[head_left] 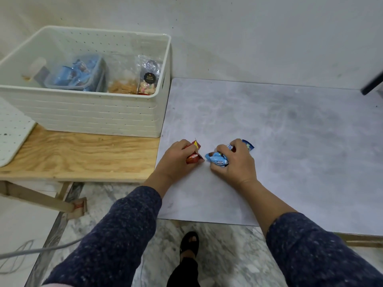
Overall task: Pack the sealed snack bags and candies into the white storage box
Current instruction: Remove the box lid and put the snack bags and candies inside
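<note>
i'm at the gathering step: both my hands are down on the grey mat on the worktop, scooping up the loose candies. my left hand has its fingers curled round a red-wrapped candy, a yellow-and-red wrapper end sticking out at its 12 o'clock. my right hand grips a light blue candy, and further blue wrappers poke out past the knuckles at about 1 o'clock; how many pieces are bunched in there i can't tell.

the two fists sit just beside each other, the red and blue candies nearly touching between them. the white storage box stands at 10 o'clock from my hands, on the wooden worktop, well apart from them. it already holds a clear tub of blue packets, a bag of tan snacks and a clear bag with a black label.

next, as i judge it, i need to lift both fistfuls without letting anything slip, carry them over the near rim and drop them into the bare space at the left of the box.
</note>
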Available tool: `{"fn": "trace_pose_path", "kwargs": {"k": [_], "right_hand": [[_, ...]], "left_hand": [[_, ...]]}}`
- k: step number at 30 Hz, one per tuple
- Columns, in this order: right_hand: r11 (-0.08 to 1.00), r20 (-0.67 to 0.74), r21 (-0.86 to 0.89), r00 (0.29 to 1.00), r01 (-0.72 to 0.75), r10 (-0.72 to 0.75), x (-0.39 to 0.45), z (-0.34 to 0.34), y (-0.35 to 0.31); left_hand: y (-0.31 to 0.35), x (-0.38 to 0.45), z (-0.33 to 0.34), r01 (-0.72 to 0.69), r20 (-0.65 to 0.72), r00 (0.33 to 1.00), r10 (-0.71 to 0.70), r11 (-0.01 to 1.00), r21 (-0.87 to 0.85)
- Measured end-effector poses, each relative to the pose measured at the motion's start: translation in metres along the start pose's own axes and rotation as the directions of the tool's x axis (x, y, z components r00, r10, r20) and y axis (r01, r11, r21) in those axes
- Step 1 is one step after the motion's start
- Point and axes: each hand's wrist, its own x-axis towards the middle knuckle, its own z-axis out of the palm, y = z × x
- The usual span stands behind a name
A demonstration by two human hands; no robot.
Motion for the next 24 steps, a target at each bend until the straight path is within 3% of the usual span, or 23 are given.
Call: {"fn": "trace_pose_path", "kwargs": {"k": [7, 12, 18, 24], "right_hand": [[0.999, 0.072, -0.033, 0.997, -0.038, 0.04, -0.016, -0.023, -0.005], [0.998, 0.078, -0.066, 0.997, 0.011, -0.006, -0.01, -0.063, -0.023], [0.993, -0.031, -0.037, 0.993, 0.113, -0.115, 0.036, -0.124, -0.099], [0.973, -0.036, 0.003, 0.972, 0.232, -0.232, 0.096, -0.133, -0.197]], "left_hand": [[0.019, -0.023, -0.01, 0.13, -0.065, 0.989, -0.131, 0.991, -0.027], [0.039, -0.02, -0.052, 0.09, -0.14, 0.986, -0.093, 0.996, -0.027], [0.049, 0.016, -0.157, 0.049, -0.299, 0.954, -0.035, 0.998, 0.038], [-0.004, 0.054, -0.246, 0.25, -0.303, 0.925, -0.227, 0.967, 0.04]]}}
